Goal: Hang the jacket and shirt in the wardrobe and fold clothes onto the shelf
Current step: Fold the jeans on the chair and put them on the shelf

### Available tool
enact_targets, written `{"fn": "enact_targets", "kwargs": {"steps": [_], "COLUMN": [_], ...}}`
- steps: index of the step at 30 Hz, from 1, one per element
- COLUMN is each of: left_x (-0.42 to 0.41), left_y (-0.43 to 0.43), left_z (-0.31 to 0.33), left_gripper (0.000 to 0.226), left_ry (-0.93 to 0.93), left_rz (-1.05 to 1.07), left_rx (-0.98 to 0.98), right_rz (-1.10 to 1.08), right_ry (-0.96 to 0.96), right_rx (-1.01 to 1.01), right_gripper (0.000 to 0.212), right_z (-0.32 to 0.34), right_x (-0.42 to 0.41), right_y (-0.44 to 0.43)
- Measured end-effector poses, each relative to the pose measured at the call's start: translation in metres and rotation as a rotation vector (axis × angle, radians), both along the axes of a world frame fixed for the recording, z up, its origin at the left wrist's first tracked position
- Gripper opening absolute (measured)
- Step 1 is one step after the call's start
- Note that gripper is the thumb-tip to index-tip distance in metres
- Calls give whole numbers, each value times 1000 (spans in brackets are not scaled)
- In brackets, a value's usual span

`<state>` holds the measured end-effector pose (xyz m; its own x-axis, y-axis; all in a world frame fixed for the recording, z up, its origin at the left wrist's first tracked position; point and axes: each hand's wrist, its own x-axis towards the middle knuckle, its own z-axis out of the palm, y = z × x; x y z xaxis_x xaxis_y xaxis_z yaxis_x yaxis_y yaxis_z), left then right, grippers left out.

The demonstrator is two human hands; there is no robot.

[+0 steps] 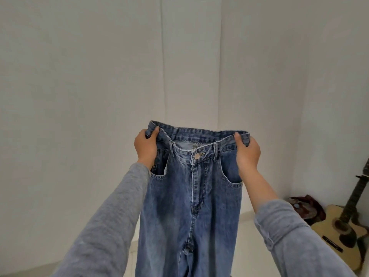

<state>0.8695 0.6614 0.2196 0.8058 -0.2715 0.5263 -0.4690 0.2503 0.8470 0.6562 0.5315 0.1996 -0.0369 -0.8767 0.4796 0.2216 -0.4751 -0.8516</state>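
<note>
White plastered walls (99, 76) met in a corner straight ahead, and a strip of pale floor (246, 216) showed low in the head view. Against that bare background a pair of blue washed-denim jeans (191, 196) was held up in the air by its waistband, front side toward the camera, with the round metal button (196, 156) fastened at the middle and the legs hanging straight down out of view at the bottom edge. The left hand (145, 147) gripped the left end of the waistband: its fingers (142, 136) were curled round the denim, with the thumb (156, 130) pressed on the near side of the band. The right hand (247, 151) gripped the right end in the same manner, fingers wrapped behind the band and the thumb laid over its top edge. Both hands were at about the same height and well apart, so that the waistband was spread between them with a slight sag in the middle. Both arms reached forward and upward in long grey knitted sleeves (103, 226), and the right cuff was pushed back from the wrist. At the far right, a light wooden acoustic guitar (343, 222) with a dark neck leaned upright against the wall, and just beside it, on the floor in the corner, lay a crumpled dark red bundle (307, 206) whose nature could not be made out.
</note>
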Motion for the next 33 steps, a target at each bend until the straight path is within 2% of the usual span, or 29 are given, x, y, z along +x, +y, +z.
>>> {"fn": "enact_targets", "kwargs": {"steps": [3, 6, 7, 8, 10, 14, 18, 22, 25, 28, 30, 33], "left_x": [4, 3, 4, 5, 7, 8, 7, 8, 12, 15, 17, 24], "left_y": [12, 25, 27, 28, 30, 38, 47, 49, 46, 44, 42, 35], "left_z": [14, 26, 29, 30, 29, 21, 5, -1, 6, 13, 17, 24], "left_gripper": [36, 9, 10, 20, 28, 33, 13, 30, 32, 25, 31, 20], "left_ry": [-194, -389, -462, -540, -648, -699, -709, -836, -793, -538, -371, -324], "left_rz": [82, -8, -37, -60, -110, -226, -347, -310, -190, -204, -197, -45], "left_rx": [57, 57, 56, 72, 171, 377, 512, 577, 486, 278, 179, 143], "right_rz": [-62, -113, -121, -125, -140, -163, -177, -184, -162, -120, -85, -46], "right_ry": [10, -16, -31, -45, -64, -52, -49, -51, -35, -29, -21, 11], "right_rx": [-56, -48, -38, -27, -1, 37, 63, 96, 83, 42, 0, -79], "right_gripper": [40, 40, 39, 38, 37, 30, 30, 32, 33, 33, 32, 30], "right_z": [22, 40, 45, 46, 46, 41, 39, 36, 36, 42, 45, 52], "right_x": [1, 2, 3, 4, 4, 2, 0, -8, -13, -16, -16, -17], "right_y": [-4, -2, -2, -3, -4, -7, -8, -13, -14, -11, -9, -5]}}
